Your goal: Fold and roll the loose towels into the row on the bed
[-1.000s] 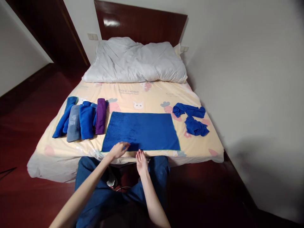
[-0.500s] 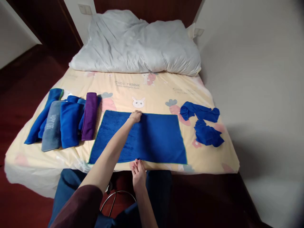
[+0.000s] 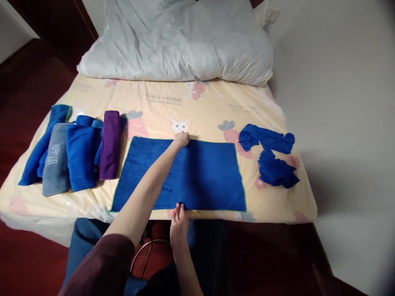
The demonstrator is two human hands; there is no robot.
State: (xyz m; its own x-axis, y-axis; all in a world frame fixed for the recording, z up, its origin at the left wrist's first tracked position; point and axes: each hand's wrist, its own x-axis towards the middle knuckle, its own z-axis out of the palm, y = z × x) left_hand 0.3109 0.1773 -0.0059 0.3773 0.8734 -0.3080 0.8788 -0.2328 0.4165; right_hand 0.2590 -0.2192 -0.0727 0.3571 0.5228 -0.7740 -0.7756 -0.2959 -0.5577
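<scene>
A blue towel (image 3: 212, 176) with a thin green edging lies spread flat on the bed in front of me. Stretched across it, my left hand (image 3: 182, 139) is closed on the middle of its far edge. My right hand (image 3: 179, 220), palm turned up, has its fingertips closed on the middle of the near edge at the front of the bed. A dark vertical band, a shallow fold or shadow, runs down the towel between both hands.
Folded towels lie at the left: a grey one (image 3: 56, 162), a blue one (image 3: 81, 158), a purple one (image 3: 110, 146) and others beneath. Two crumpled blue cloths (image 3: 268, 139) lie at the right. A bulky white quilt (image 3: 179, 41) covers the bed's far end.
My view has tilted down and come closer to the bed. My left hand has shifted slightly right along the far edge. My right hand stays at the near edge.
</scene>
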